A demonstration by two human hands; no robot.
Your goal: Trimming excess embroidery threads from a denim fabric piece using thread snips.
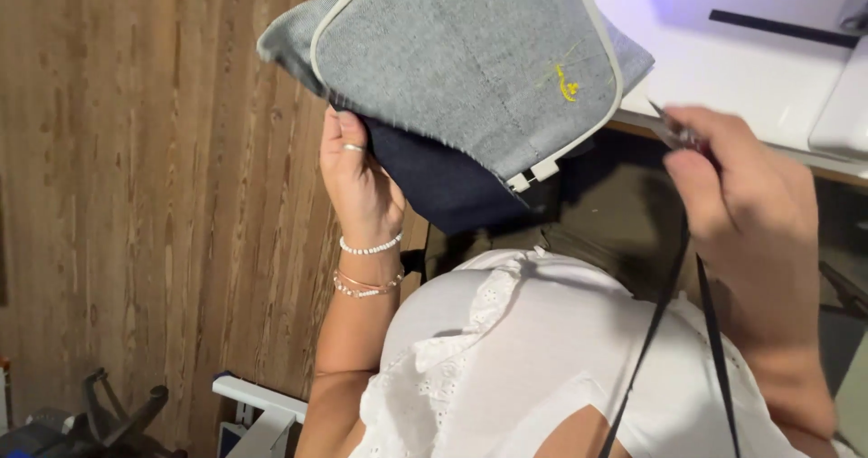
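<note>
The left hand (360, 173) is raised, palm toward the person, with its fingers tucked up under the edge of an embroidery hoop (470, 60) and closed on it from below. A ring sits on one finger and beaded bracelets (369, 264) circle the wrist. The hoop is a rounded white frame held tilted above the person's chest, with grey denim cloth (452, 51) stretched flat inside it. A small yellow stitched motif (567, 85) shows near the right side of the frame, with loose thin threads running up from it. Darker blue fabric (443, 182) hangs out from under the hoop, just beside the left thumb.

The right hand (746, 196) is curled shut around a small pair of snips (671, 131), whose thin metal tips point left toward the hoop's right edge, close to it but apart. Behind lies a white tabletop (741, 69), and a wood-grain floor (136, 196) fills the left
</note>
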